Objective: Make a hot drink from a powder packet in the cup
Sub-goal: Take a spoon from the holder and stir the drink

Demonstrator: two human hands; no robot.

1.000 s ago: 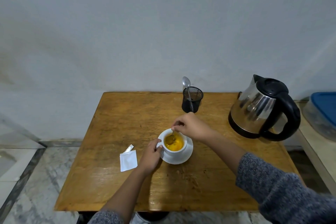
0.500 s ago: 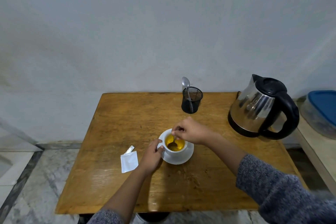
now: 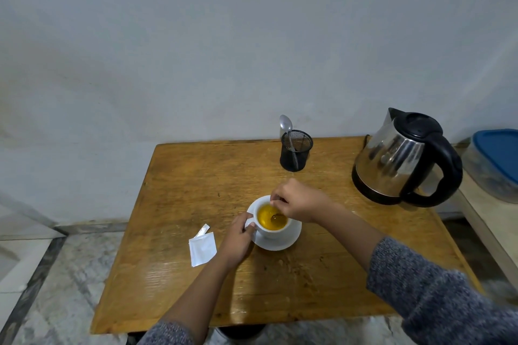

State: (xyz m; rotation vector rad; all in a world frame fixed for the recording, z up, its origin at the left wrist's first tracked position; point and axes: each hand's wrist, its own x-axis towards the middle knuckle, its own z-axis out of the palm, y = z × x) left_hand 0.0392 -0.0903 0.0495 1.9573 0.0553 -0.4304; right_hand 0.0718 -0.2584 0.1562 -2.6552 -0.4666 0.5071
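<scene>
On the left part of the wooden table (image 3: 179,182) lies a white powder packet (image 3: 202,249), flat and torn open, with its small torn-off strip (image 3: 203,231) just beside its upper edge. Right of the packet comes the left hand (image 3: 237,241), its fingers closed on the handle of the white cup (image 3: 273,220) at the cup's left side. The cup stands upright on a white saucer (image 3: 283,241) near the middle of the table and holds a yellow-orange liquid (cloudy, with a darker patch where the spoon sits). A spoon (image 3: 276,216) dips into the liquid, its bowl under the surface toward the right of the cup; its handle is pinched between the fingertips of the right hand (image 3: 301,203), which hovers over the cup's far right rim with the fingers drawn together around the handle. Both forearms are bare up to grey knitted sleeves (image 3: 437,297).

Behind the cup, toward the wall, a black mesh holder (image 3: 296,154) stands upright with a second spoon (image 3: 286,123) leaning in it, bowl upward. Further right, well apart from the cup, a steel kettle (image 3: 392,159) with a black lid and handle stands near the table's right rear corner. Beyond the table edge, on a separate surface, sits a clear container with a blue lid (image 3: 496,148).
</scene>
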